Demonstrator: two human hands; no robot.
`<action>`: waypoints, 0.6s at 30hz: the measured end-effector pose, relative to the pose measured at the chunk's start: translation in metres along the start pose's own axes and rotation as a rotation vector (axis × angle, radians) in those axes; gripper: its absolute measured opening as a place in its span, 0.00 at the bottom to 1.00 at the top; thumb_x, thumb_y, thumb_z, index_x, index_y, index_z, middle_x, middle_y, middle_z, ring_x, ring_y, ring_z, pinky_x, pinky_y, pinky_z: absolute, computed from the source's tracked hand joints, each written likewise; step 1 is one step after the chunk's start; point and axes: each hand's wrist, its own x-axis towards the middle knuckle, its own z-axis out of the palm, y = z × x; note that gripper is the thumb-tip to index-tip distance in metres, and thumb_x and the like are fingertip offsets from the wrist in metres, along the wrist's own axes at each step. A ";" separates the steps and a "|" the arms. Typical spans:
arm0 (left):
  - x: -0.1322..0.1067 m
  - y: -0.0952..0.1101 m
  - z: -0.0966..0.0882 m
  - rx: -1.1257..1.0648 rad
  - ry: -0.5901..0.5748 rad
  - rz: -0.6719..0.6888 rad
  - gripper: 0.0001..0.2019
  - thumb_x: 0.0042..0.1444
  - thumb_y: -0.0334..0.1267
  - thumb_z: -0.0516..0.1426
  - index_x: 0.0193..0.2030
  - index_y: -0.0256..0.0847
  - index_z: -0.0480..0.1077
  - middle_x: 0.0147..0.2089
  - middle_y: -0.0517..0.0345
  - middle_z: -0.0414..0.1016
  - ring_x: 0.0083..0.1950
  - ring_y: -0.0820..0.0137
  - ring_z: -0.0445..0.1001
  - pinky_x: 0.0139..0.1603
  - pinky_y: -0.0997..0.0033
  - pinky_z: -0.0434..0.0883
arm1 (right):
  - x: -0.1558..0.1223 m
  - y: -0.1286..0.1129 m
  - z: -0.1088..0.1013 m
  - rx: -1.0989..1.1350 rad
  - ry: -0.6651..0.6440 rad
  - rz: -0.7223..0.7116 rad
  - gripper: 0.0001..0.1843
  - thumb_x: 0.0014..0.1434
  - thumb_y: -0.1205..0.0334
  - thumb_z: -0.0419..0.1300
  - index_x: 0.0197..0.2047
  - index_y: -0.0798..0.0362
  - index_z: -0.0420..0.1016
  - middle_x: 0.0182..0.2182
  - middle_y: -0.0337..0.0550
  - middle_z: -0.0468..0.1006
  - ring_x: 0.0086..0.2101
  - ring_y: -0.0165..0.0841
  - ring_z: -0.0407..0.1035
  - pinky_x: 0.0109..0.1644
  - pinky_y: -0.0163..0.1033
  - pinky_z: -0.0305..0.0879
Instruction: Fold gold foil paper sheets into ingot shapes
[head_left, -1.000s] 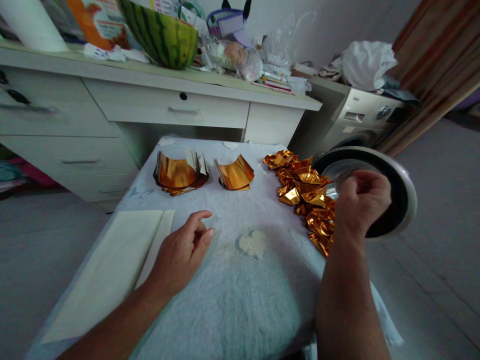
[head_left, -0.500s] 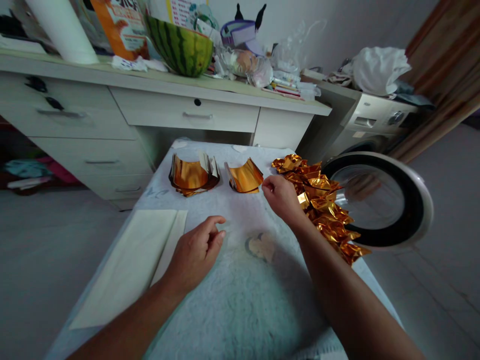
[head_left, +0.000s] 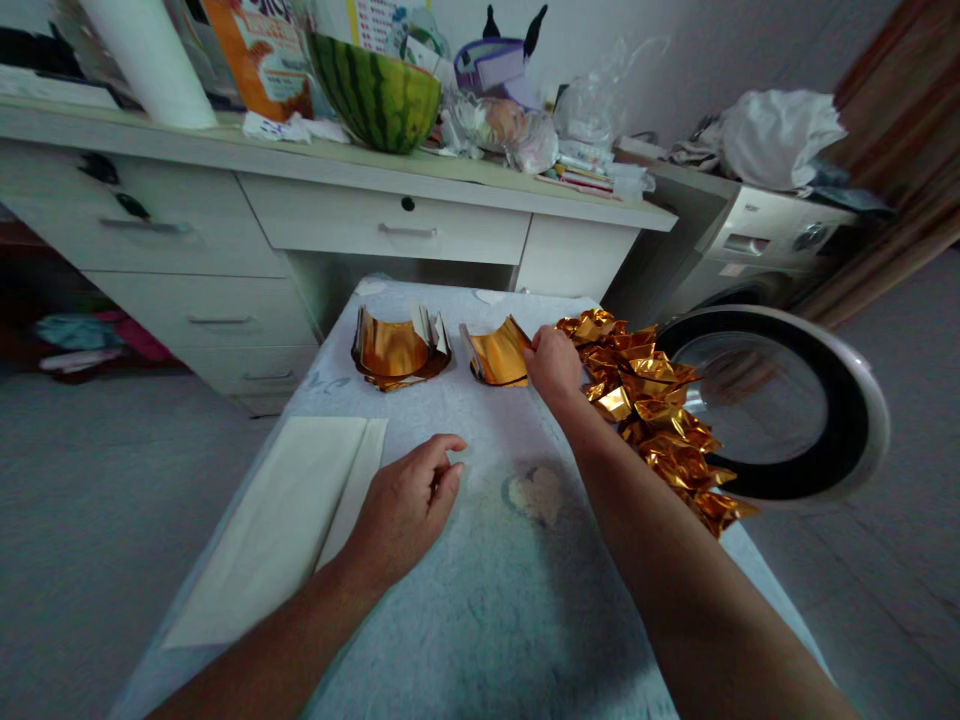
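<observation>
My right hand point(head_left: 555, 365) reaches to the far part of the table, its fingers closed at the right edge of a small curved stack of gold foil paper point(head_left: 499, 355). The fingertips are partly hidden behind the hand. My left hand point(head_left: 411, 500) hovers above the cloth, thumb and index finger apart, holding nothing. Left of the small stack sits a larger curled stack of gold foil paper point(head_left: 397, 350) with pale backs showing. Beside my right forearm runs a row of folded, crinkled gold foil pieces point(head_left: 652, 400).
A folded whitish sheet point(head_left: 277, 520) lies at the left of the cloth-covered table point(head_left: 480, 620). Behind stands a drawer desk point(head_left: 337, 215) bearing a cut watermelon point(head_left: 375, 95) and plastic bags. At the right, a washing machine's round door point(head_left: 862, 400) stands open close to the table.
My right hand has moved slightly up to the small foil stack's edge, and its fingers now touch it. My left hand keeps nearly the same pose. The whole view has shifted a little.
</observation>
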 end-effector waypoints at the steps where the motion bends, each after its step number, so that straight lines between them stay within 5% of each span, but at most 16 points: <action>1: 0.000 0.000 0.000 -0.002 0.000 0.000 0.10 0.63 0.36 0.52 0.49 0.41 0.68 0.29 0.64 0.73 0.29 0.71 0.73 0.32 0.72 0.67 | 0.001 -0.001 -0.001 -0.024 -0.012 0.013 0.08 0.61 0.65 0.57 0.43 0.54 0.73 0.44 0.54 0.77 0.44 0.42 0.72 0.46 0.41 0.65; 11: 0.001 -0.001 0.001 0.001 -0.002 0.018 0.09 0.63 0.36 0.52 0.48 0.42 0.69 0.29 0.64 0.74 0.29 0.71 0.73 0.33 0.71 0.67 | -0.004 0.003 -0.014 -0.027 0.007 0.031 0.16 0.65 0.62 0.50 0.41 0.55 0.79 0.40 0.56 0.81 0.43 0.45 0.75 0.44 0.42 0.66; 18: 0.001 -0.001 0.000 -0.003 -0.006 0.021 0.08 0.63 0.35 0.52 0.47 0.42 0.69 0.30 0.63 0.74 0.29 0.71 0.73 0.32 0.71 0.66 | -0.017 0.017 -0.037 0.271 0.149 -0.055 0.14 0.63 0.62 0.54 0.32 0.54 0.79 0.32 0.49 0.81 0.35 0.40 0.73 0.41 0.40 0.62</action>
